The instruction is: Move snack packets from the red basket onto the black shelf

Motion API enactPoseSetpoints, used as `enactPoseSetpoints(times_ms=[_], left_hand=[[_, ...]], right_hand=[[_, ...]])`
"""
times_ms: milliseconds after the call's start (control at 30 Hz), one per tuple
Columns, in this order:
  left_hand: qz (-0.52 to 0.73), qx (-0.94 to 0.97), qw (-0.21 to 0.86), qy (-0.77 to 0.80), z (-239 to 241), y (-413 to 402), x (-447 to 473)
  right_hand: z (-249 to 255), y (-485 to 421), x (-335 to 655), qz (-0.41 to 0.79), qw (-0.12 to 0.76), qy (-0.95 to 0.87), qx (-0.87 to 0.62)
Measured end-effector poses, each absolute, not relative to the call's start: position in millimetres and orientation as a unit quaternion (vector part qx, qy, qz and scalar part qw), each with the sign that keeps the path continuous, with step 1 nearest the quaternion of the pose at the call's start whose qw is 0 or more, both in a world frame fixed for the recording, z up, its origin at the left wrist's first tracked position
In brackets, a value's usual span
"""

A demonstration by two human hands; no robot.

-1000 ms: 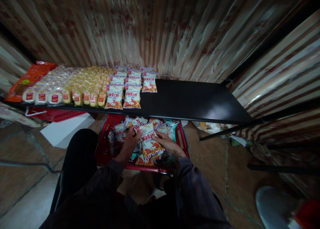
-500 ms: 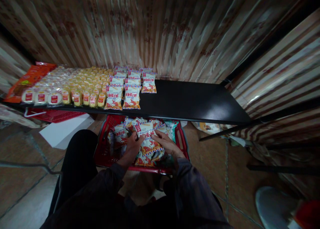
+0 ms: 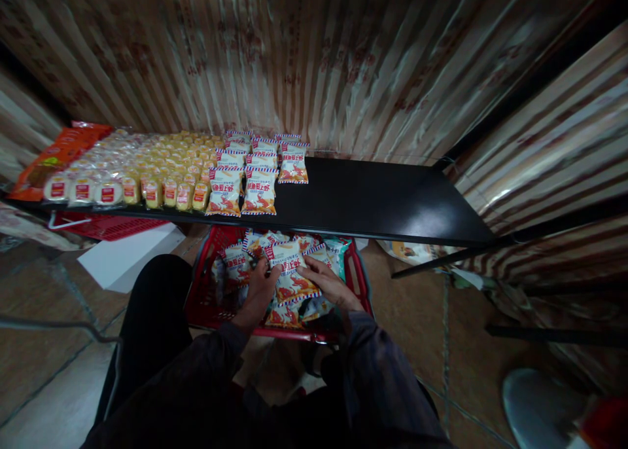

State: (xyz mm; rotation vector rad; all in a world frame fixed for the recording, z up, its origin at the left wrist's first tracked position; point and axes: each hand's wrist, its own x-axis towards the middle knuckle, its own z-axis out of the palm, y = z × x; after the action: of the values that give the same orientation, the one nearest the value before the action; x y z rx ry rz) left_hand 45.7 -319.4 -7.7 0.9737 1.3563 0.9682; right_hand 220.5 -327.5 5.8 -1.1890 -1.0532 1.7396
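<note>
Both hands hold a snack bag [image 3: 293,280] over the red basket [image 3: 360,285], one on each side of it. My left hand [image 3: 260,284] is closed on the bag's left edge, thumb on the front. On the opposite edge my right hand [image 3: 330,280] grips it with the thumb on top. The bag is white and orange with red lettering and striped ends. Beneath and around it in the basket lie several similar bags, along with a green-edged packet [image 3: 337,247]. Fingers behind the held bag are hidden.
A black shelf [image 3: 373,197] crosses in front of me. On it stand rows of matching snack bags [image 3: 259,190], small yellow wrapped cakes [image 3: 152,190], white wrapped cakes [image 3: 108,191] and an orange packet [image 3: 53,154]. A white box [image 3: 130,256] lies on the floor at left.
Hardly anything differs. The held bag has shifted very slightly, and both hands keep their grip on it above the basket.
</note>
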Motion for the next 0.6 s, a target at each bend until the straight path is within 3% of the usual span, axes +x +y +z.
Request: enactPoseSetpoints(times_ms=[133, 367, 600], left_hand=[[0.426, 0.408, 0.526, 0.613, -11, -318, 47], [0.450, 0.533, 0.341, 0.630, -3, -332, 49], [0.421, 0.617, 0.281, 0.602, 5, -344, 54]], right_hand=[[9, -328, 219, 0.685, 0.383, -0.412, -0.462], [6, -325, 217, 0.667, 0.398, -0.413, -0.475], [3, -325, 220, 0.635, 0.399, -0.460, -0.476]])
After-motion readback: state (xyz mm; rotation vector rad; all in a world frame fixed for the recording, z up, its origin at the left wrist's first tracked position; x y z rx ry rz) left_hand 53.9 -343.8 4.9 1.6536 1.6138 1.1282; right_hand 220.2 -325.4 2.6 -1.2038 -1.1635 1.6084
